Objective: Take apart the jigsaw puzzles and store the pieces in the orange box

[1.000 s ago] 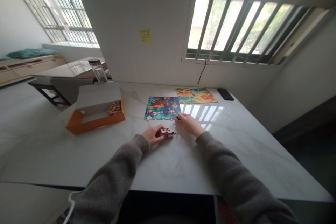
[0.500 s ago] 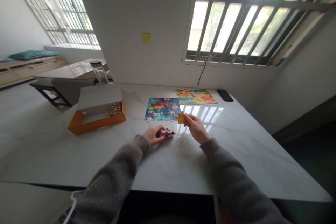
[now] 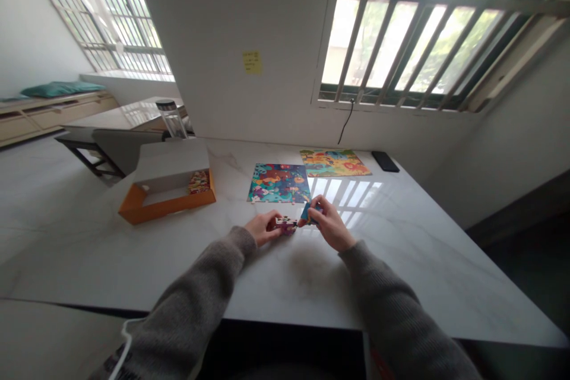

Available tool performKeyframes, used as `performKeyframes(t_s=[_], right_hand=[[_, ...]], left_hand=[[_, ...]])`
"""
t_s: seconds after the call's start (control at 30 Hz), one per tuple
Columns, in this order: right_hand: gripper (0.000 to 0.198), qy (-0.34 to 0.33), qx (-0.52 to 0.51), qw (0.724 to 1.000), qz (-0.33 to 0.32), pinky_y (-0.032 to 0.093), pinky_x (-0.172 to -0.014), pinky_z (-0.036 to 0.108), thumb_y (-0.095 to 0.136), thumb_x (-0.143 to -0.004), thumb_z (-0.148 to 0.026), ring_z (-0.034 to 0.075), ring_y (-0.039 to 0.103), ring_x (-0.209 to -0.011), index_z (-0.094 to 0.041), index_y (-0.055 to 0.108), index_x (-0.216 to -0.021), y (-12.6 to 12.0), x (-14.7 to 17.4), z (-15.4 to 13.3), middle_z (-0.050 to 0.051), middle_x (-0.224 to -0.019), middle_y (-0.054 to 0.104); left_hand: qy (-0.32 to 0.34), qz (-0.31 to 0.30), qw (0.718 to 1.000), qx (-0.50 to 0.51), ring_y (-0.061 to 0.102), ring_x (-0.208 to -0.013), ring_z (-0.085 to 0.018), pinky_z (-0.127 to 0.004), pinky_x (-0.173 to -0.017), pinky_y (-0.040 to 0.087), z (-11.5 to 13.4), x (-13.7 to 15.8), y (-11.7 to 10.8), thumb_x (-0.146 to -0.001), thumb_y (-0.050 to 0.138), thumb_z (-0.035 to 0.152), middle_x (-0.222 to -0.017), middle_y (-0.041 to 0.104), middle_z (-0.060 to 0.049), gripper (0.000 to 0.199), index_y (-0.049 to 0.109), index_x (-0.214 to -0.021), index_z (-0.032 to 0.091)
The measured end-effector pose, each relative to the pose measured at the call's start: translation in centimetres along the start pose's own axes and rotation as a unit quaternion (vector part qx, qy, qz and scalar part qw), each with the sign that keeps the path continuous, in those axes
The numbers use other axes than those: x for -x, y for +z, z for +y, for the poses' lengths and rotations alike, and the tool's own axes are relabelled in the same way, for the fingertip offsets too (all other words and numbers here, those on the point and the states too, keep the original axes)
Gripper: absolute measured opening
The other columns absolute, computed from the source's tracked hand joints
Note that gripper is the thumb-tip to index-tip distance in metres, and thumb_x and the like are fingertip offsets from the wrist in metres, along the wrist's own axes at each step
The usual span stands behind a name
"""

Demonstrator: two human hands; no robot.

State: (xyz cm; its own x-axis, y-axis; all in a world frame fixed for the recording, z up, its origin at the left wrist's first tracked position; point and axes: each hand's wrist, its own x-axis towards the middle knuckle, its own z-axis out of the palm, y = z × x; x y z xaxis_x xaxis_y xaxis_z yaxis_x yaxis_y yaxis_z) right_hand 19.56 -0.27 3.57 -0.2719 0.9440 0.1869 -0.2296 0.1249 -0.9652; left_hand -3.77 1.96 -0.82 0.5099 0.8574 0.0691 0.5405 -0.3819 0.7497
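Observation:
My left hand (image 3: 263,228) is closed around a small stack of jigsaw puzzle pieces (image 3: 287,225), low over the white marble-patterned table (image 3: 285,285). Between the thumb and fingers of my right hand (image 3: 330,224) is a single puzzle piece (image 3: 306,212) with a blue face, held just right of the stack. Beyond both hands lies a mostly assembled dark blue animal puzzle (image 3: 279,183), its near edge showing open notches. Behind it to the right is a yellow and orange animal puzzle (image 3: 337,162), lying flat.
An open orange box (image 3: 167,208) with more puzzle pieces (image 3: 199,182) in its right end stands on the left. At the far right lies a black phone (image 3: 385,161). A glass bottle (image 3: 173,121) shows behind the box, and a yellow note (image 3: 252,63) sticks to the wall.
The piece in my right hand has turned from its yellow-orange face to a blue one and come down closer to the stack. My left hand keeps hold of the stack.

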Motion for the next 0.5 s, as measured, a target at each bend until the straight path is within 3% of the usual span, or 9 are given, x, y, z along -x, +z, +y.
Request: performKeyframes(t_s=[0.1, 0.17, 0.23, 0.33, 0.4, 0.5], right_hand=[[0.043, 0.013, 0.07, 0.997, -0.029, 0.053, -0.047, 0.027, 0.067, -0.082, -0.035, 0.009, 0.059, -0.047, -0.027, 0.042, -0.116, 0.2, 0.2, 0.1, -0.006, -0.082, 0.055], [0.046, 0.004, 0.117, 0.992, -0.047, 0.048, -0.043, 0.023, 0.065, -0.083, -0.034, 0.006, 0.055, -0.046, -0.029, 0.042, -0.122, 0.2, 0.4, 0.5, -0.004, -0.09, 0.053], [0.031, -0.03, 0.188, 0.98, -0.059, 0.047, -0.048, 0.022, 0.064, -0.084, -0.03, 0.007, 0.054, -0.053, -0.025, 0.051, -0.111, 0.2, 0.4, 1.3, -0.003, -0.089, 0.054], [0.006, -0.103, 0.317, 0.94, -0.068, 0.047, -0.062, 0.025, 0.059, -0.089, -0.023, 0.011, 0.054, -0.067, -0.022, 0.059, -0.095, 0.4, 0.6, 2.5, 0.0, -0.083, 0.054], [0.008, -0.136, 0.374, 0.915, -0.066, 0.047, -0.068, 0.027, 0.057, -0.09, -0.02, 0.013, 0.053, -0.072, -0.022, 0.062, -0.096, 0.5, 0.6, 3.1, 0.001, -0.086, 0.053], [0.011, -0.147, 0.409, 0.899, -0.059, 0.045, -0.068, 0.026, 0.058, -0.089, -0.017, 0.012, 0.051, -0.07, -0.022, 0.062, -0.098, 0.5, 0.5, 3.8, 0.0, -0.087, 0.05]], left_hand=[[-0.002, 0.001, 1.0, 0.003, 0.04, -0.056, -0.01, -0.023, -0.055, 0.031, 0.1, 0.0, 0.0, -0.08, 0.061, 0.03, -0.061, 0.042, 0.008, 0.028, 0.057, -0.103, 0.015], [-0.001, 0.005, 1.0, 0.005, 0.04, -0.055, -0.01, -0.023, -0.055, 0.032, 0.0, 0.0, 0.1, -0.08, 0.061, 0.031, -0.06, 0.042, 0.008, 0.027, 0.058, -0.102, 0.016], [-0.001, 0.007, 1.0, 0.012, 0.042, -0.056, -0.01, -0.023, -0.055, 0.033, -0.2, -0.1, 0.1, -0.08, 0.063, 0.034, -0.061, 0.045, 0.007, 0.028, 0.058, -0.101, 0.016], [-0.009, 0.004, 0.999, 0.038, 0.045, -0.056, -0.011, -0.023, -0.055, 0.034, -0.6, -0.3, 0.2, -0.079, 0.066, 0.037, -0.062, 0.049, 0.007, 0.033, 0.057, -0.102, 0.016], [-0.013, 0.001, 0.998, 0.057, 0.045, -0.056, -0.01, -0.023, -0.055, 0.034, -0.7, -0.4, 0.2, -0.077, 0.068, 0.038, -0.061, 0.049, 0.007, 0.036, 0.057, -0.102, 0.015], [-0.007, -0.007, 0.997, 0.072, 0.043, -0.056, -0.01, -0.023, -0.055, 0.034, -0.7, -0.4, 0.2, -0.074, 0.069, 0.036, -0.062, 0.048, 0.007, 0.037, 0.057, -0.102, 0.015]])
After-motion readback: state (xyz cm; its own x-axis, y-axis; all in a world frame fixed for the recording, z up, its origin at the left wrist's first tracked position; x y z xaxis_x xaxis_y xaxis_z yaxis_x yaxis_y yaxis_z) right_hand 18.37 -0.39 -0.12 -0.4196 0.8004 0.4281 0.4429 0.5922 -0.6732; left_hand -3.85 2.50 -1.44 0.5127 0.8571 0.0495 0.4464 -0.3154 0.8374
